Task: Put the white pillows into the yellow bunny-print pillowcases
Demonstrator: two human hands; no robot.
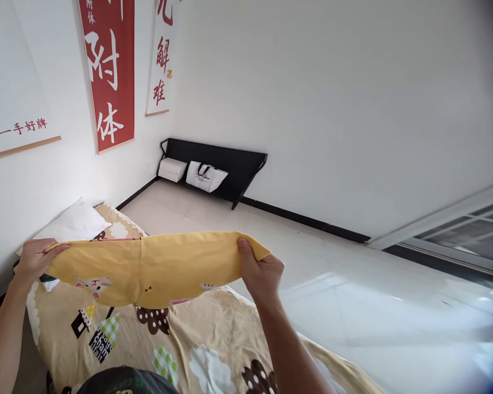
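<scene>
Cloth (189,262), one piece, yellow, hangs stretched between two hands above one patterned cover (213,345), as seen in the head view. The left hand (39,260) is clamped on its left end, thumb and fingers together; the right hand (263,271) is closed on the opposite end, thumb on the near face, a corner projecting beyond it. Around these: one white pillow (76,221) at the cover's far end, and three wall scrolls, namely one red scroll (112,82) between two white ones. In the far corner, one black rack (244,169) bears one white box (172,169) and one white bag (207,178) with dark handles. The cloth blocks part of the cover from sight; a dark rounded object (125,381), too cropped to identify, covers more at the lower edge. The cloth forms a long band with a vertical line near mid-length, a white animal face printed at lower left, and partial prints at lower right.
</scene>
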